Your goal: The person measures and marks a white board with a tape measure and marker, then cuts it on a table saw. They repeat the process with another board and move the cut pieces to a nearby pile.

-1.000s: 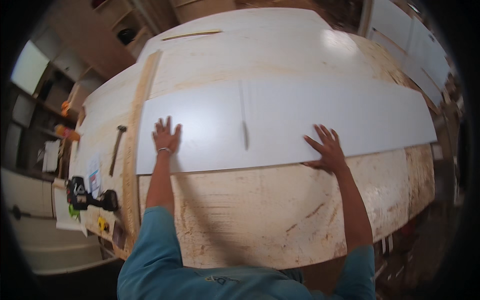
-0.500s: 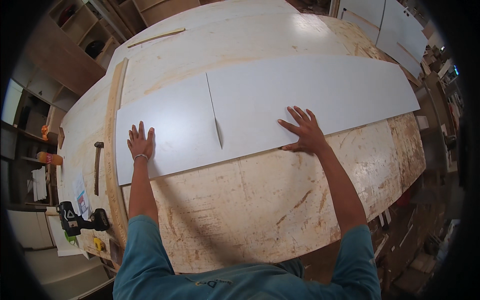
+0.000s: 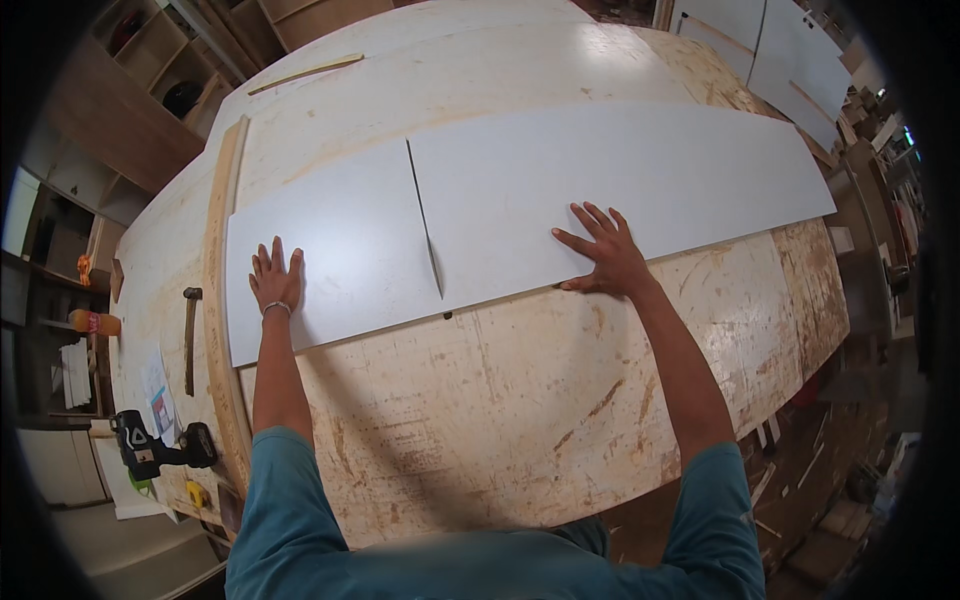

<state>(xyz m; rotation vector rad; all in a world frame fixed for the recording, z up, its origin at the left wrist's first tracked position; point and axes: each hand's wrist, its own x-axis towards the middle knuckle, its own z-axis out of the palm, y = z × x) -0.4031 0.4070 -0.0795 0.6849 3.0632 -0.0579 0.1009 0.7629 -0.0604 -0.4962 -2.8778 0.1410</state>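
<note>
A long white panel (image 3: pixel 620 160) lies across the worktable, crossed left of its middle by a narrow dark slit (image 3: pixel 420 205). The slit runs from the far edge toward the near edge, with a grey sliver showing in its lower part. My left hand (image 3: pixel 275 276) rests flat on the panel's left end, fingers spread. On the right section, near the front edge, my right hand (image 3: pixel 607 252) is spread too, its thumb along that edge. A small dark piece (image 3: pixel 447 315) peeks out under the front edge below the slit; its kind cannot be made out.
A wooden batten (image 3: pixel 220 270) runs along the panel's left end. Left of it on the worktable (image 3: pixel 480 420) lie a hammer (image 3: pixel 191 340), a cordless drill (image 3: pixel 160 446), a yellow tape measure (image 3: pixel 197 493) and a printed sheet (image 3: pixel 160 395). A thin wooden strip (image 3: pixel 308 74) lies at the far left.
The view has shifted slightly. The slit looks wider at its far end, and the small dark piece below it now shows past the front edge. Both hands stay spread on the panel.
</note>
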